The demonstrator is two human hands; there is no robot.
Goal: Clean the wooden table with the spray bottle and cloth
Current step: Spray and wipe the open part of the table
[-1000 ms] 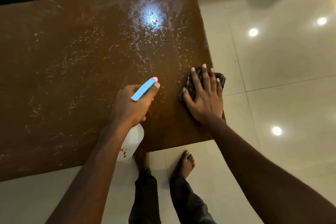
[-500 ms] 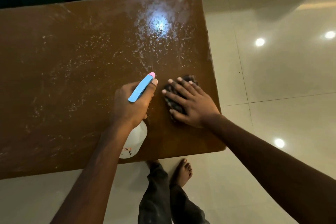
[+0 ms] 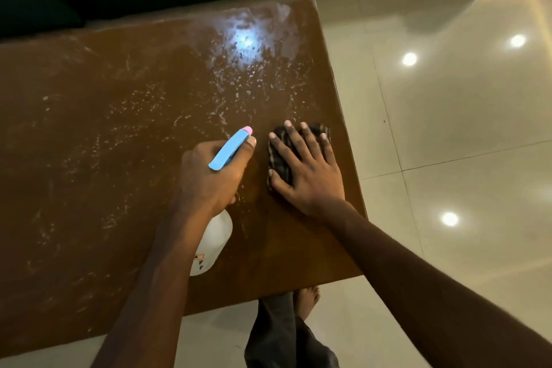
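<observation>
At desk's near-right corner: cloth (image 3: 280,163), dark checked, bunched flat on wet wood, just inside right edge.
Right grip (image 3: 310,176): flat on cloth, fingers straight & spread, pressing down, not curled round it.
Left grip (image 3: 209,179): wrapped round spray bottle (image 3: 215,236) neck; blue head w/ pink nozzle points up-desk.
Key relation: droplets (image 3: 239,84) lie ahead & left of cloth, beyond fingertips; right grip is nearer.
Cloth axis: roughly near-to-far, along fingers.
Next (judgmt): push fwd/left over desk (image 3: 89,158); most of top looks unwiped.
</observation>
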